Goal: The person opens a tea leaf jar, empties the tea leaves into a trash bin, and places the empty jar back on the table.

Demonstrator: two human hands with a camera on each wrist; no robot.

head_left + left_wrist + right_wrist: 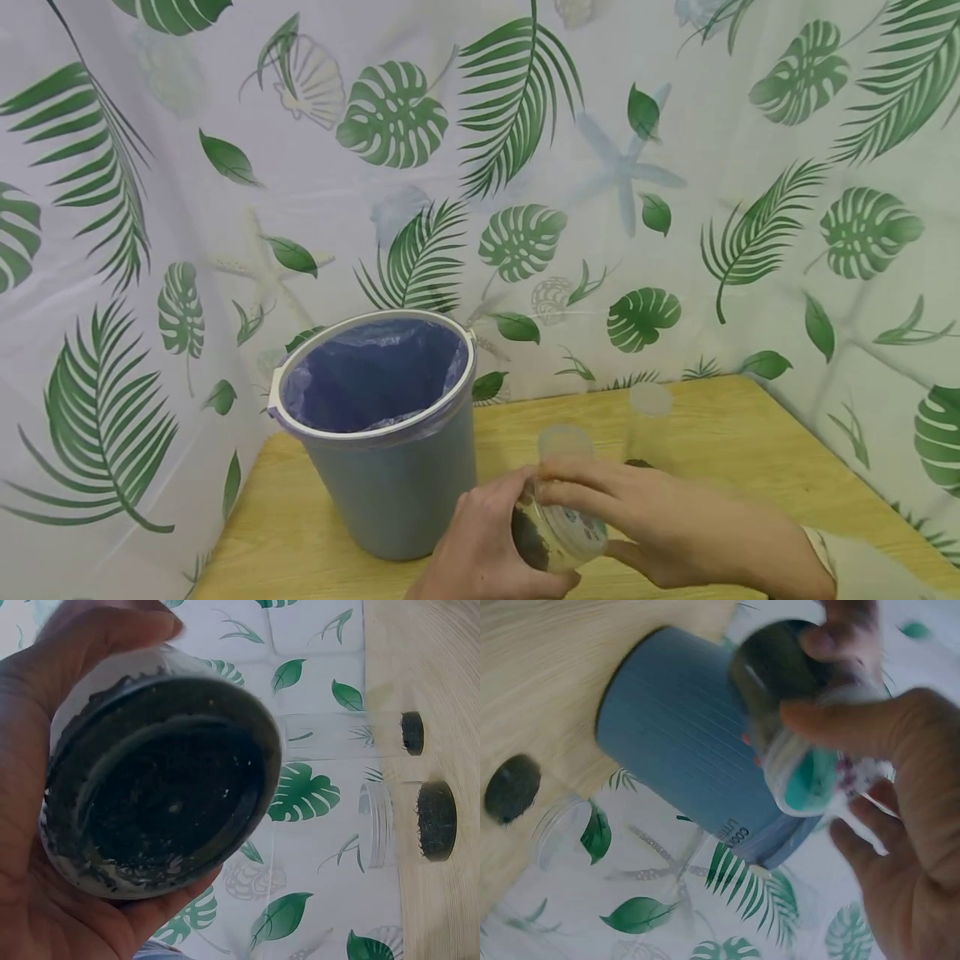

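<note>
My left hand (480,542) grips a clear plastic jar (528,537) tilted on its side, in front of the bin. Dark, loose material lies at the jar's bottom, which fills much of the left wrist view (172,787). Its lid (573,533) faces right and carries a printed label, partly teal in the right wrist view. My right hand (667,525) holds the lid, the fingers over its upper edge and the thumb at the other side. Whether the lid is loose cannot be seen.
A blue-grey bin (397,492) with a purple liner stands on the wooden table (720,433) to the left. Behind my hands are a shorter clear jar (566,439) and a taller one (651,400), both with dark material at the bottom. A leaf-patterned sheet (525,233) hangs behind.
</note>
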